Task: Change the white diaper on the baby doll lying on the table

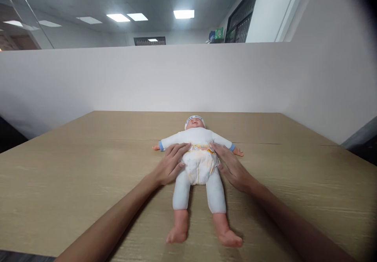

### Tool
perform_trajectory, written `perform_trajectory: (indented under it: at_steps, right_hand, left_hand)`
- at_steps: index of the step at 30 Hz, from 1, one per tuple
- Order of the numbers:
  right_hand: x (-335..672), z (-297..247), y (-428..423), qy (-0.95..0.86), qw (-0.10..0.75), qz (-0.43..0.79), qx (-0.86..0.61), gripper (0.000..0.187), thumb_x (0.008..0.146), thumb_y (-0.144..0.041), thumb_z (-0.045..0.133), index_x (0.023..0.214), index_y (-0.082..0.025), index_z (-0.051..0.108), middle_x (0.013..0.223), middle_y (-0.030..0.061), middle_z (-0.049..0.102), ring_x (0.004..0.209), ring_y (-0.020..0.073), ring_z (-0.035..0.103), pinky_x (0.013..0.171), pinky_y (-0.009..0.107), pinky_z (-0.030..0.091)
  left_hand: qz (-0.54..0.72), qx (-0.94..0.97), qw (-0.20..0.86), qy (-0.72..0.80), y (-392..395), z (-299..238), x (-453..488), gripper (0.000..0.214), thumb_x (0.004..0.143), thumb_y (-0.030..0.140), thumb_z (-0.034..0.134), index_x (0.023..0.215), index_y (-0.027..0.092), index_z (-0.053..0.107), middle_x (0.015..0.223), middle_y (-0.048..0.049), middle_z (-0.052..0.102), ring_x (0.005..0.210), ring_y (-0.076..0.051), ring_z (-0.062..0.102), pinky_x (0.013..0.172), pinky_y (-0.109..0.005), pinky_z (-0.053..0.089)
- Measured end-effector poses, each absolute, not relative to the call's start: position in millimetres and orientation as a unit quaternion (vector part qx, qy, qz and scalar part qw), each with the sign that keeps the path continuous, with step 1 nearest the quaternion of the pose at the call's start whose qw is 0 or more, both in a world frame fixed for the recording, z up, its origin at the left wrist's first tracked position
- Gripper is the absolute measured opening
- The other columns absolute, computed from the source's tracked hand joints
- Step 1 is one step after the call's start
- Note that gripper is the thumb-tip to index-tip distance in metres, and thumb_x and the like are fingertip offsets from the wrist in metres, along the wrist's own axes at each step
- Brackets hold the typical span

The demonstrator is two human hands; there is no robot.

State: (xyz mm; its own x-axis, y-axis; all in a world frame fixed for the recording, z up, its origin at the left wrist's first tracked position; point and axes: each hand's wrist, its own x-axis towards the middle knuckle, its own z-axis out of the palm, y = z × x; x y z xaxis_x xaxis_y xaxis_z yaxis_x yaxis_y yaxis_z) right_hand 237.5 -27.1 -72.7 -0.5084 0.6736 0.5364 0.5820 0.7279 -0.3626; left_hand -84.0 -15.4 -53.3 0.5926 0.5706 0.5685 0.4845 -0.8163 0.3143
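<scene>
A baby doll [196, 137] lies on its back on the wooden table [73, 168], head away from me, arms spread, bare feet toward me. It wears a white suit, a white cap and a diaper [199, 164]. My left hand [171, 163] rests against the diaper's left side at the waist, fingers stretched out flat. My right hand [231, 166] lies against the diaper's right side, fingers also extended along the waistband. Neither hand grips anything I can make out.
A white partition wall [118, 77] stands along the table's far edge and right side. A seam [265, 143] runs across the tabletop behind the doll. Ceiling lights and an office room show above the partition.
</scene>
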Motion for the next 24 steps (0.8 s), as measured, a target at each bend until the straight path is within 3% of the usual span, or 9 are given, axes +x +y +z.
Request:
perform_trajectory:
  at_steps: [3, 8, 12, 17, 20, 24]
  right_hand:
    - [264, -86, -6, -0.839, 0.328, 0.033, -0.432, 0.068, 0.109, -0.047, 0.042, 0.169, -0.031, 0.013, 0.172, 0.0086, 0.029, 0.158, 0.0282, 0.028, 0.129, 0.059, 0.02]
    - [287, -100, 18, -0.802, 0.351, 0.005, -0.483, 0.064, 0.102, -0.052, 0.055, 0.158, -0.023, 0.042, 0.157, 0.0147, 0.052, 0.142, 0.0323, 0.05, 0.117, 0.056, 0.04]
    - [271, -96, 17, -0.758, 0.392, 0.059, -0.518, 0.061, 0.095, -0.054, 0.062, 0.143, -0.016, 0.059, 0.138, 0.0178, 0.065, 0.125, 0.0345, 0.059, 0.109, 0.053, 0.045]
    - [241, -82, 5, -0.747, 0.396, 0.124, -0.519, 0.041, 0.095, -0.046, 0.057, 0.12, -0.017, 0.073, 0.104, 0.0108, 0.078, 0.092, 0.0283, 0.069, 0.087, 0.041, 0.055]
    - [237, -66, -11, -0.735, 0.418, 0.16, -0.509, 0.042, 0.095, -0.043, 0.055, 0.123, -0.018, 0.072, 0.113, 0.0126, 0.077, 0.098, 0.0292, 0.071, 0.088, 0.042, 0.056]
    - [252, -43, -59, -0.731, 0.438, 0.221, -0.475, 0.047, 0.092, -0.043, 0.057, 0.134, -0.023, 0.068, 0.13, 0.011, 0.074, 0.115, 0.0307, 0.069, 0.098, 0.046, 0.056]
  left_hand:
    - [0.368, 0.865, 0.029, 0.339, -2, -59, -100, 0.064, 0.109, 0.056, 0.025, 0.162, 0.021, 0.033, 0.158, -0.0163, 0.048, 0.144, -0.033, 0.041, 0.12, -0.054, 0.032]
    - [0.329, 0.777, 0.022, 0.537, 27, -71, -126, 0.062, 0.104, 0.052, 0.046, 0.152, 0.012, 0.043, 0.152, -0.0209, 0.053, 0.144, -0.034, 0.041, 0.118, -0.052, 0.033]
    - [0.286, 0.747, 0.046, 0.598, 28, -70, -126, 0.05, 0.102, 0.051, 0.049, 0.133, 0.013, 0.058, 0.134, -0.0187, 0.066, 0.127, -0.034, 0.054, 0.113, -0.051, 0.034]
    - [0.267, 0.72, 0.09, 0.634, 3, -49, -91, 0.043, 0.094, 0.054, 0.058, 0.107, 0.013, 0.067, 0.106, -0.0172, 0.074, 0.099, -0.031, 0.066, 0.086, -0.039, 0.046]
    - [0.26, 0.701, 0.112, 0.654, -28, -33, -72, 0.035, 0.092, 0.05, 0.06, 0.092, 0.016, 0.065, 0.09, -0.0143, 0.073, 0.086, -0.029, 0.066, 0.073, -0.035, 0.044]
    - [0.314, 0.668, 0.156, 0.656, -118, -28, -56, 0.039, 0.089, 0.06, 0.06, 0.087, 0.021, 0.057, 0.084, -0.0077, 0.07, 0.079, -0.026, 0.065, 0.065, -0.033, 0.044]
